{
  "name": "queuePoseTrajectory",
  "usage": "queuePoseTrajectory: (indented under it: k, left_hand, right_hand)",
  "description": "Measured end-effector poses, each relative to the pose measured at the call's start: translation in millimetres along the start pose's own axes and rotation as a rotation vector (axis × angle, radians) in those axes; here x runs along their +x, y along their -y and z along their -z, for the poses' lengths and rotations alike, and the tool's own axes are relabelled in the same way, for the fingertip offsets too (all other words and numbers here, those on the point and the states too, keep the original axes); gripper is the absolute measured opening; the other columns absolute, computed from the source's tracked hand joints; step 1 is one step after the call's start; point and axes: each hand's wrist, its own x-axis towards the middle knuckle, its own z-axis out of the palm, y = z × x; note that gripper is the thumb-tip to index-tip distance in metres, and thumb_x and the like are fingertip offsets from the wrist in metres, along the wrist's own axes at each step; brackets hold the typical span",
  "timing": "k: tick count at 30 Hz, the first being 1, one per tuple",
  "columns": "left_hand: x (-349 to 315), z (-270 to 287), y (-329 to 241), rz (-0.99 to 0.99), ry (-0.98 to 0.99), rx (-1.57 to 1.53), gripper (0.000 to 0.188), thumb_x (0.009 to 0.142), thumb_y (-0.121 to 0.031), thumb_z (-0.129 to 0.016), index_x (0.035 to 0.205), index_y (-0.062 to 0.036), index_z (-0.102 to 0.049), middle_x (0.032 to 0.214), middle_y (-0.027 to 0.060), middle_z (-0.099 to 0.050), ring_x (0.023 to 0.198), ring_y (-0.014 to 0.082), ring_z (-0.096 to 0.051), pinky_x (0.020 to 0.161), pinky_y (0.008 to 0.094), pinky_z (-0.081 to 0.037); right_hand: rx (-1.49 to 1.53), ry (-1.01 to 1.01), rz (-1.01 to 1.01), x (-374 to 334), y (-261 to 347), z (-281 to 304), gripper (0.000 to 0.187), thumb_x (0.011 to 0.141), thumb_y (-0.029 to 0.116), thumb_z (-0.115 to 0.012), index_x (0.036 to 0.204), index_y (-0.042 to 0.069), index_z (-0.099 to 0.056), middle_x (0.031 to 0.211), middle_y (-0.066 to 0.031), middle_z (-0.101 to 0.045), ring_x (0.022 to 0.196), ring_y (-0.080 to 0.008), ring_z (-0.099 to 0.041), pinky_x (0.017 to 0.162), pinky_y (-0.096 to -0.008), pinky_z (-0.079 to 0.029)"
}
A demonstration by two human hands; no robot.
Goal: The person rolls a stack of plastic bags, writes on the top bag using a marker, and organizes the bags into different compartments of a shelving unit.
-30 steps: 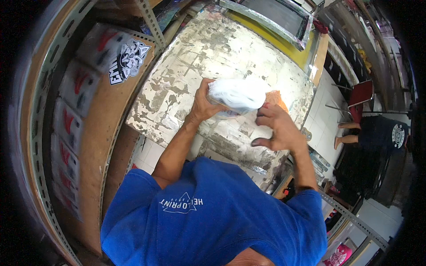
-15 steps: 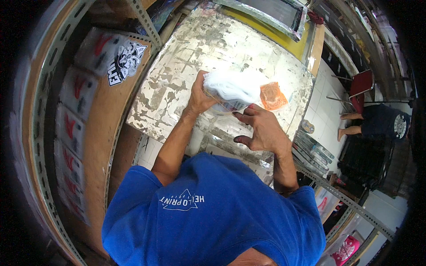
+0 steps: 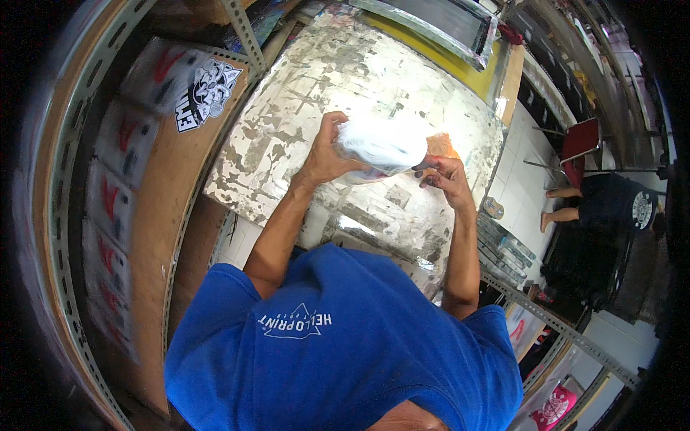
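Note:
Above the table, my left hand [image 3: 332, 154] grips the left end of a bundle of whitish, see-through plastic bags [image 3: 381, 144], thumb along its near side. The bundle is bright with glare, so its separate layers hardly show. At its right end, the dark-stained fingers of my right hand [image 3: 447, 178] are bent and pinched on the edge of the plastic. Just beyond that hand lies a flat orange packet [image 3: 444, 146] in clear wrap, partly hidden by the bundle and the fingers.
The paint-flaked white table [image 3: 287, 108] spreads under my hands. A framed screen [image 3: 460, 29] lies at its far edge over a yellow board [image 3: 471, 77]. Shelving with wrapped packs [image 3: 108, 194] stands left. On the right are a red chair [image 3: 581, 140] and another person's legs [image 3: 564, 205].
My right hand has moved right and closed from spread fingers to a pinch at the bundle's right end. The bundle has shifted slightly right, covering part of the orange packet.

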Motion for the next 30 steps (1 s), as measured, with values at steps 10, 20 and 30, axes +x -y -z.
queuePoseTrajectory:
  k: [10, 20, 30]
  left_hand:
    - [-3.9, 0.1, -0.8, -0.046, 0.02, 0.027, 0.097, 0.054, -0.017, -0.094, 0.128, -0.0084, -0.033, 0.126, 0.015, -0.049, 0.12, 0.026, -0.049, 0.102, 0.039, -0.042]
    - [-22.9, 17.3, -1.2, -0.022, -0.08, -0.362, 0.036, 0.081, -0.025, -0.065, 0.106, -0.0024, -0.051, 0.138, 0.0123, -0.047, 0.126, 0.0208, -0.045, 0.107, 0.0344, -0.034]
    - [-19.5, 19.5, -29.6, 0.272, -0.294, 0.174, 0.016, 0.078, -0.012, -0.07, 0.073, 0.0033, -0.069, 0.104, 0.012, -0.065, 0.096, 0.0235, -0.061, 0.085, 0.0319, -0.046]
  right_hand:
    - [-0.761, -0.44, 0.585, 40.1, 55.6, -62.0, 0.076, 0.068, 0.033, -0.081, 0.13, 0.002, -0.05, 0.126, -0.0156, -0.056, 0.119, -0.0314, -0.052, 0.099, -0.0446, -0.042]
    - [-1.467, 0.03, 0.291, 70.9, 90.1, -147.1, 0.076, 0.058, 0.025, -0.085, 0.127, 0.012, -0.055, 0.109, -0.009, -0.065, 0.104, -0.0284, -0.058, 0.095, -0.0447, -0.039]
    - [-1.41, -0.025, 0.364, 69.6, 83.9, -146.8, 0.057, 0.06, 0.027, -0.084, 0.109, 0.009, -0.065, 0.099, -0.0091, -0.067, 0.097, -0.0282, -0.058, 0.087, -0.0412, -0.038]
